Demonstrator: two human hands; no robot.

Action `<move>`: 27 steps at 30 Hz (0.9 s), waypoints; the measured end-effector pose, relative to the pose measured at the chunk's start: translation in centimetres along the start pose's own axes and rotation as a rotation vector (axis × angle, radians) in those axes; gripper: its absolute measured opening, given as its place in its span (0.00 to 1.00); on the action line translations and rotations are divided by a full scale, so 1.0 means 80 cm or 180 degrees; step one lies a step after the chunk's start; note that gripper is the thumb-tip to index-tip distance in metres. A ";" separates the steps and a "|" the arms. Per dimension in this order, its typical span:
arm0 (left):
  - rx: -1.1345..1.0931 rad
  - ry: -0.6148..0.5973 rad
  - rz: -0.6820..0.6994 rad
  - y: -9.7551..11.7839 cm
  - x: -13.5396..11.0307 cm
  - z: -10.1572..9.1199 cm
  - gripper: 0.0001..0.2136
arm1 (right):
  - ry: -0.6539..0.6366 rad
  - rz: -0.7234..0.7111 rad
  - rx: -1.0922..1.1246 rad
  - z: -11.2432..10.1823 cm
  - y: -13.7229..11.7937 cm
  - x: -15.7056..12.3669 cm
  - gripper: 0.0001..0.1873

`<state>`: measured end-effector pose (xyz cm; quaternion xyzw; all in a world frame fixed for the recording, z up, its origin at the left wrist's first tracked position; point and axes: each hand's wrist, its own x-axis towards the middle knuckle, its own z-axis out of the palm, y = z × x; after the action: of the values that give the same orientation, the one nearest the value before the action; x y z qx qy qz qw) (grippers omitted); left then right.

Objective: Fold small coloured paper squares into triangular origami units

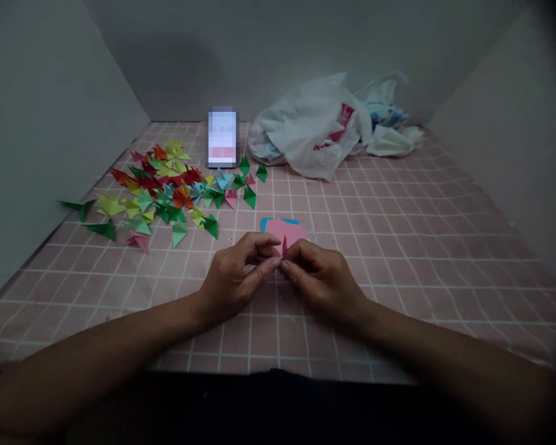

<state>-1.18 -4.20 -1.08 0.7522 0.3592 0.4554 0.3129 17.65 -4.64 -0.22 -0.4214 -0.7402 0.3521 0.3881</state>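
Between my hands, near the middle of the table, a small folded pink paper (284,246) stands on edge. My left hand (241,272) pinches it low at its left side, thumb and fingertips close together. From the other side, my right hand (327,275) has its thumb and bent forefinger pressed on the same paper. Just behind the fingertips lie loose paper sheets (287,228), pink on top with blue showing at the back edge. My fingers cover the lower part of the fold and the front of the sheets.
A spread of folded paper cranes (167,191) in several colours covers the left part of the table. Behind them a phone (222,137) with a lit, blurred screen leans upright. White plastic bags (306,123) lie by the back wall. Pale walls enclose the checked tablecloth (421,247).
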 end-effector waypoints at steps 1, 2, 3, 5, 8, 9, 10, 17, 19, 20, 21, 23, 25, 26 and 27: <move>-0.0038 -0.0034 0.0037 0.001 0.000 0.000 0.11 | 0.0012 0.0006 0.0011 0.000 0.000 0.000 0.10; -0.0084 -0.0049 0.0031 0.002 0.001 0.000 0.11 | -0.0004 0.0012 0.0036 0.000 0.000 0.000 0.11; -0.0131 -0.0044 -0.0026 0.002 0.002 0.000 0.11 | -0.0046 0.0030 0.0085 -0.001 0.000 0.000 0.11; -0.0252 0.0012 -0.0278 0.003 0.003 0.000 0.09 | -0.0151 0.0132 0.0237 -0.002 0.000 0.001 0.11; -0.0533 0.0102 -0.0742 0.005 0.006 0.000 0.09 | -0.0042 0.0470 0.0628 -0.002 0.001 0.003 0.07; -0.0627 0.0128 -0.0818 0.005 0.006 0.000 0.09 | 0.0045 0.0590 0.0824 -0.002 0.002 0.004 0.05; -0.0698 0.0155 -0.0856 0.006 0.007 0.000 0.09 | 0.0110 0.0696 0.1042 -0.001 0.002 0.005 0.05; -0.0796 0.0187 -0.0918 0.007 0.007 -0.001 0.09 | -0.0226 0.1032 0.1420 0.001 0.001 0.006 0.09; -0.0992 0.0105 -0.1082 0.005 0.009 -0.001 0.09 | -0.0141 0.0883 0.1234 -0.001 0.000 0.006 0.09; -0.1100 0.0052 -0.1181 0.005 0.010 -0.001 0.09 | -0.0111 0.0820 0.1174 -0.001 -0.001 0.006 0.08; -0.1173 -0.0010 -0.1273 0.005 0.011 -0.002 0.08 | -0.0098 0.0772 0.1135 -0.002 -0.001 0.006 0.08; -0.1141 -0.0127 -0.1365 0.005 0.014 -0.004 0.04 | -0.0075 0.0695 0.1089 -0.003 -0.002 0.007 0.07; -0.0982 -0.0199 -0.1309 0.007 0.017 -0.008 0.04 | -0.0038 0.0608 0.1051 -0.003 -0.002 0.007 0.06; -0.0935 -0.0212 -0.1270 0.008 0.018 -0.009 0.04 | -0.0027 0.0574 0.1053 -0.003 -0.002 0.007 0.06; -0.0944 -0.0220 -0.1254 0.009 0.019 -0.010 0.05 | -0.0031 0.0568 0.1080 -0.003 -0.002 0.006 0.06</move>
<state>-1.24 -3.25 0.54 0.6286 0.4172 0.4073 0.5147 17.62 -4.22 0.19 -0.4121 -0.6317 0.5069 0.4173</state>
